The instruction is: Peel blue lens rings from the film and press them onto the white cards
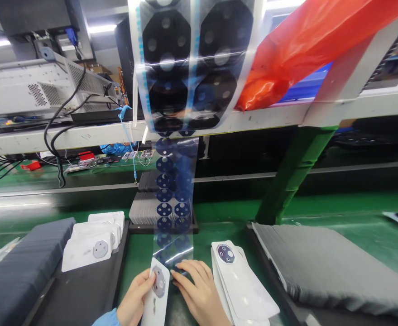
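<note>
My left hand (pixel 137 294) grips a white phone back cover (pixel 155 305) held upright, with the thumb beside its grey octagonal camera area (pixel 158 281). Just to the right, my right hand (pixel 199 290) has its thumb and fingertips closed at the lower end of a clear film strip (pixel 165 181). Two columns of dark octagonal camera stickers run down this strip, which hangs from a wide roll (pixel 194 68) overhead. The fingers partly hide what lies between them. Beside my right hand lies a stack of white phone back covers (pixel 242 290), the top one bearing a dark octagon.
More white covers (pixel 86 251) fan out on a black tray (pixel 79 290) at left, beside a long row of dark sheets (pixel 25 271). Grey sheets (pixel 334 267) fill a tray at right. Further grey pieces (pixel 144 210) stand behind the strip. A green-wrapped post (pixel 294 174) rises at right.
</note>
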